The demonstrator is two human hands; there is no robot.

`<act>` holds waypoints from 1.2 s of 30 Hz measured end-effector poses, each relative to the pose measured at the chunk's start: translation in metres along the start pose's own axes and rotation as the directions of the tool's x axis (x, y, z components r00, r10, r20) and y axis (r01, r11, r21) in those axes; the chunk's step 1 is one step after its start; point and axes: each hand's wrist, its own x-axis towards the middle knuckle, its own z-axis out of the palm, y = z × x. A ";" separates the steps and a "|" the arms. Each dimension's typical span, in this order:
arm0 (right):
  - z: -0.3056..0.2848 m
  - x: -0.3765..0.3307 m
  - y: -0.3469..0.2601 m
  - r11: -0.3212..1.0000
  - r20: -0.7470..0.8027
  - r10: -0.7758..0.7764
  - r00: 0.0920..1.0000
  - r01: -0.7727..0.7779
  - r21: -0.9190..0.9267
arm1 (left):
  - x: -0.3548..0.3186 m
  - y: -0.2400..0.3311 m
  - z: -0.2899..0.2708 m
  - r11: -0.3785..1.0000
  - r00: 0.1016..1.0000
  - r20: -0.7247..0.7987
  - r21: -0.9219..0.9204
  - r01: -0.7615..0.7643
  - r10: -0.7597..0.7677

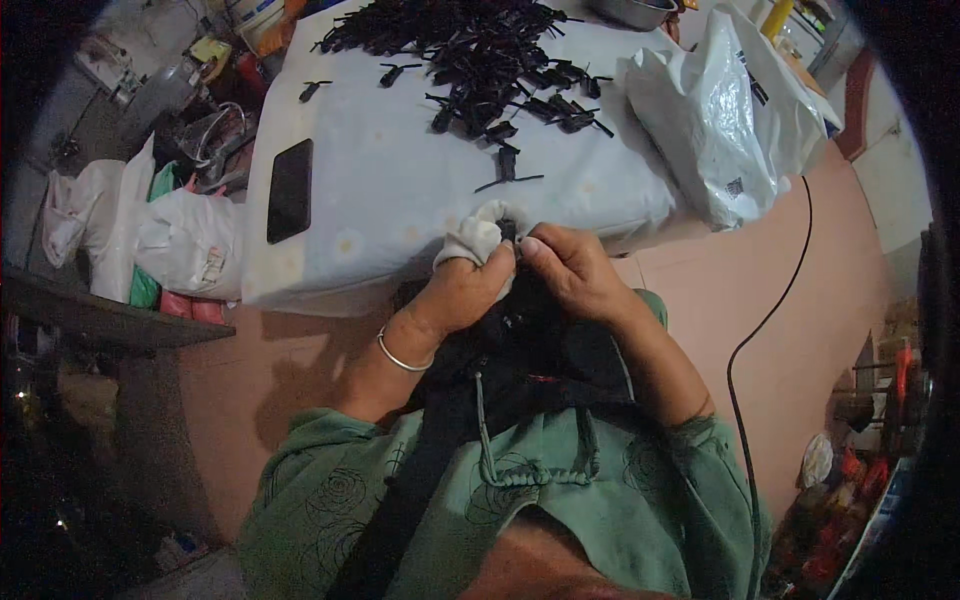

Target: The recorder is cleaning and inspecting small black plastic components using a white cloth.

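Note:
My left hand (462, 292) is closed around a bunched white cloth (474, 233) and a small black part (507, 230), just in front of the table's near edge. Thumb and fingers of my right hand (574, 270) pinch at the same small black part from the right. Much of that part is hidden by my fingers and the cloth. On the table beyond my hands lies a similar black part (507, 167) with thin arms sticking out sideways. Farther back is a large heap of such black parts (470, 45), with a few loose ones at its left.
A pale flowered cloth covers the table (365, 205). A black phone (290, 190) lies at its left. A big white plastic bag (690, 130) stands at the right, near a metal bowl (632, 10). Filled bags (190, 240) sit on a left shelf. A black cable (735, 370) hangs at right.

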 end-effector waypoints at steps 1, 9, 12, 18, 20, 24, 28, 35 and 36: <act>0.001 0.000 0.002 0.998 0.022 -0.013 1.000 0.014 -0.058 | 0.001 -0.003 0.000 0.994 0.998 -0.008 0.090 -0.068 0.069; 0.024 0.004 0.019 0.998 -0.044 0.042 0.998 -0.040 0.037 | -0.009 -0.008 0.010 0.724 0.856 -0.007 0.536 -0.434 0.518; 0.027 0.006 0.020 0.993 -0.066 -0.009 0.998 0.017 0.116 | -0.011 -0.010 0.006 0.664 0.873 0.021 0.641 -0.386 0.488; -0.015 0.032 0.017 0.954 -0.034 0.116 0.993 -0.121 -0.275 | 0.003 0.024 -0.005 0.665 0.891 0.116 0.624 -0.410 0.440; -0.018 0.048 0.032 0.718 -0.232 -0.212 0.949 -0.010 -0.696 | 0.002 0.011 -0.008 0.681 0.881 0.139 0.584 -0.442 0.452; -0.023 0.061 0.033 0.602 -0.030 -0.021 0.999 -0.011 -0.798 | -0.004 -0.009 -0.010 0.993 0.997 -0.079 0.118 -0.001 0.010; -0.024 0.044 0.038 0.772 -0.028 -0.186 0.982 0.128 -0.622 | -0.008 -0.001 -0.012 0.907 0.946 -0.140 -0.354 0.228 -0.292; -0.002 0.011 0.015 0.918 0.019 -0.273 0.962 0.267 -0.295 | 0.004 -0.011 -0.013 0.473 0.951 0.028 -0.863 0.178 -0.307; -0.002 0.010 0.011 0.932 0.030 -0.205 0.978 0.205 -0.298 | 0.004 -0.011 -0.013 0.550 0.971 0.009 -0.823 0.142 -0.238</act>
